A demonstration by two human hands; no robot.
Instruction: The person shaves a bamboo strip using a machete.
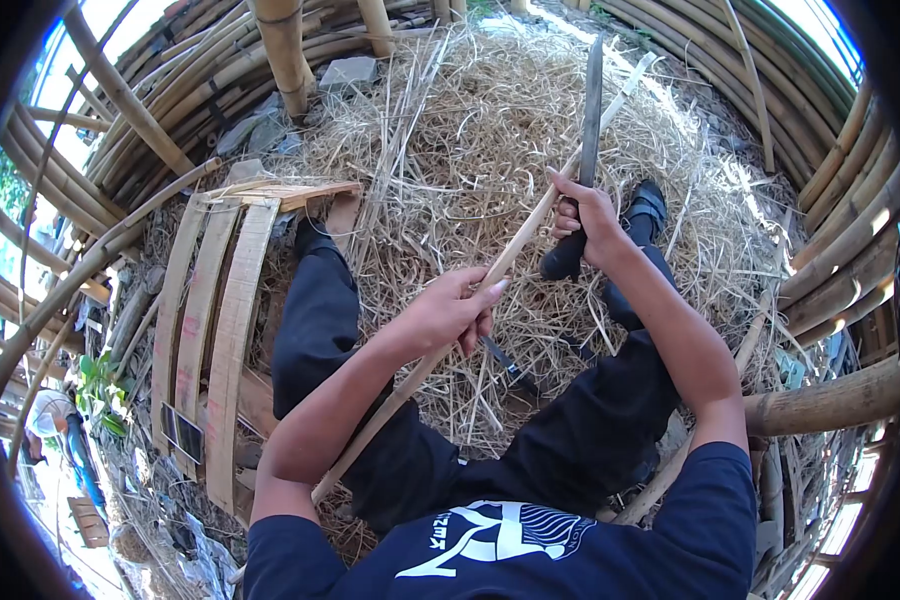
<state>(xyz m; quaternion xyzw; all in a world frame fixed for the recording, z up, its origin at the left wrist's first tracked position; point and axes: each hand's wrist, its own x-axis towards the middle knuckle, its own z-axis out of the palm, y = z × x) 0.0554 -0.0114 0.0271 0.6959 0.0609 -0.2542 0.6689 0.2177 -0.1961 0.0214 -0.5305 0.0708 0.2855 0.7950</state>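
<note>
My left hand [457, 308] is wrapped round a long, pale bamboo strip [525, 235], which runs diagonally from beside my left arm up to the upper right. My right hand [587, 220] grips the dark handle of a long knife [592, 110], its blade pointing up and crossing the strip just above the hand. Curly shavings [480, 130] lie thick on the ground between and beyond my legs. Between my legs, below the left hand, rests a small dark strap-like object [510, 366].
A slatted wooden piece [232, 350] stands at my left, with a dark flat rectangular object [182, 433] on it. Stacked bamboo poles [690, 30] curve around the area. A thick pole [828, 397] juts in at the right. Another person [55, 415] is at the far left.
</note>
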